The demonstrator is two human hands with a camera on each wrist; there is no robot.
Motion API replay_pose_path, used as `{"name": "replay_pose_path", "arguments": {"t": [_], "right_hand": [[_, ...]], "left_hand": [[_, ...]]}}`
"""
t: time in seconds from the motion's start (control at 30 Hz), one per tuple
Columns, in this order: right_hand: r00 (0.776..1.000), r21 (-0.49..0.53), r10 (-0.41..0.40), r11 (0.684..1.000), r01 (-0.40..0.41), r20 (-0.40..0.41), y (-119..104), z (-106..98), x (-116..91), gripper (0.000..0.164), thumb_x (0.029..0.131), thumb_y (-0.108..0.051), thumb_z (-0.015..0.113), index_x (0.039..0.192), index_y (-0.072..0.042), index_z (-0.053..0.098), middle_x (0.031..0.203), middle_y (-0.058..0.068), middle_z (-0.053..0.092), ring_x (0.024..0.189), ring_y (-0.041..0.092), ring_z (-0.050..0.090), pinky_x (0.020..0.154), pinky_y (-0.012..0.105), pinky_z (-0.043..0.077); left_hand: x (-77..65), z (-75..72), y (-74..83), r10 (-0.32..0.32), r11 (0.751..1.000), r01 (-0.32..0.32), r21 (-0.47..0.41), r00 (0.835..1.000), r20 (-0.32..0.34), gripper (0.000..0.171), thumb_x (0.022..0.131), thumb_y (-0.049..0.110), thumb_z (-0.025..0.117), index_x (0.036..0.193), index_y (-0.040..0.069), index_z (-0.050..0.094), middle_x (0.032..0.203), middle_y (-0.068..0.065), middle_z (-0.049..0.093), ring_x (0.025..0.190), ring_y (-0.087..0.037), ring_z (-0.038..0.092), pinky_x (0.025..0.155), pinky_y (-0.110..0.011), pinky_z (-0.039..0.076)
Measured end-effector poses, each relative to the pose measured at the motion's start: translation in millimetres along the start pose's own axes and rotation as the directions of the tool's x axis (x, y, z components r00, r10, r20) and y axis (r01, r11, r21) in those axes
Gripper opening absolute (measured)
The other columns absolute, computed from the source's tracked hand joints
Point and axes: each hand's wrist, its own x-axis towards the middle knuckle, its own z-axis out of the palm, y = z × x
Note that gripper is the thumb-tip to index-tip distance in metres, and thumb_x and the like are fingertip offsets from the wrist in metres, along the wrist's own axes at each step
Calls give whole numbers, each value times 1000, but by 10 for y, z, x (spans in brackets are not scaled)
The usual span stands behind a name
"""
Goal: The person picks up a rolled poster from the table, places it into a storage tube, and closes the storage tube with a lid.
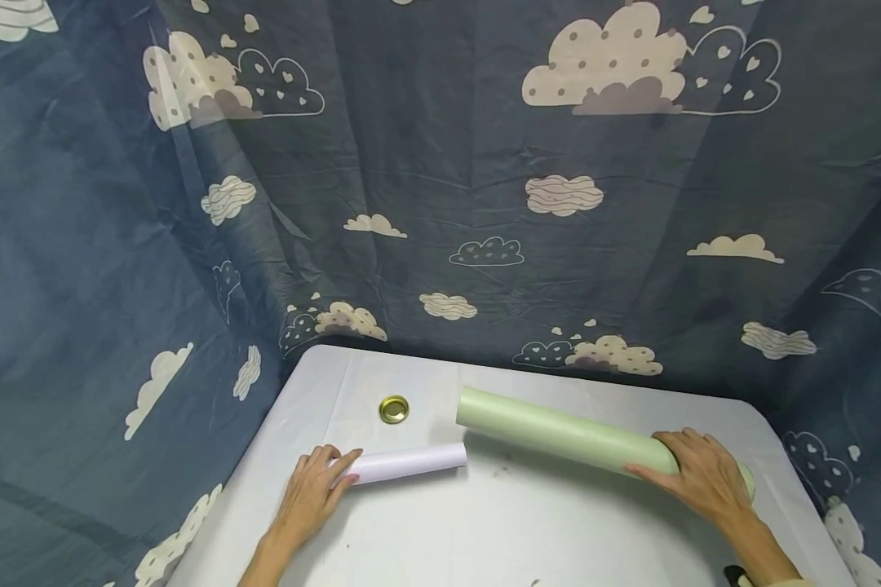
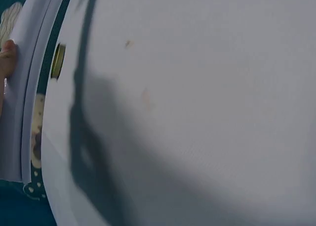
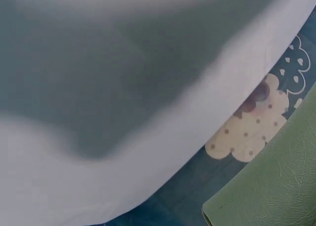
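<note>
In the head view my left hand [image 1: 310,491] grips a rolled white sheet [image 1: 417,461] by its left end, thumb on the near side and fingers over the far side. The left wrist view shows that roll [image 2: 22,107] along the left edge, with layered edges running down its length. A longer, thicker pale green roll [image 1: 558,432] slants across the right half of the table, and my right hand [image 1: 705,479] holds it near its right end. Seen from the right wrist, the green roll [image 3: 276,181] has a creased, leather-like surface; the right hand is out of that view.
A small round gold lid-like dish [image 1: 393,409] lies beyond the white roll on the white table [image 1: 499,530]. Dark blue cloth [image 1: 426,163] with cloud prints hangs behind and at both sides. Small brownish marks dot the tabletop.
</note>
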Motion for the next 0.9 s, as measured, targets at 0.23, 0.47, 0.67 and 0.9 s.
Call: {"name": "replay_pose_path", "arguments": {"t": [0.23,0.47,0.67,0.9], "right_hand": [[998,5,-55,998,55,-25,14,-109,-87,80,53,-78,84,93,-9,77,77,6,71,67,23,60,58,38,41],[997,-12,-71,997,71,-24,6,-161,-150,83,56,-82,80,93,-8,76,75,7,70,65,22,58,57,36,40],[995,2,-87,996,87,-40,-60,-123,-125,84,58,-84,78,91,-8,77,76,7,71,65,23,59,57,38,41],[994,17,-90,996,91,-58,-151,-80,-57,86,62,-89,72,92,-8,77,76,6,70,66,23,59,58,38,42]], "left_hand": [[85,-208,-328,-59,998,58,-11,998,-23,39,87,20,81,125,16,75,98,-6,67,91,-21,60,74,-36,41],[305,-358,-449,-41,999,40,-28,998,-57,37,87,16,80,124,13,75,93,-6,67,85,-20,59,69,-33,37],[426,-412,-425,-25,999,25,-37,1000,-13,34,89,18,79,123,15,75,92,-4,67,84,-19,58,69,-32,37],[547,-409,-303,13,998,-10,-70,999,44,32,91,21,77,123,16,75,92,-2,66,85,-17,56,70,-32,38]]}}
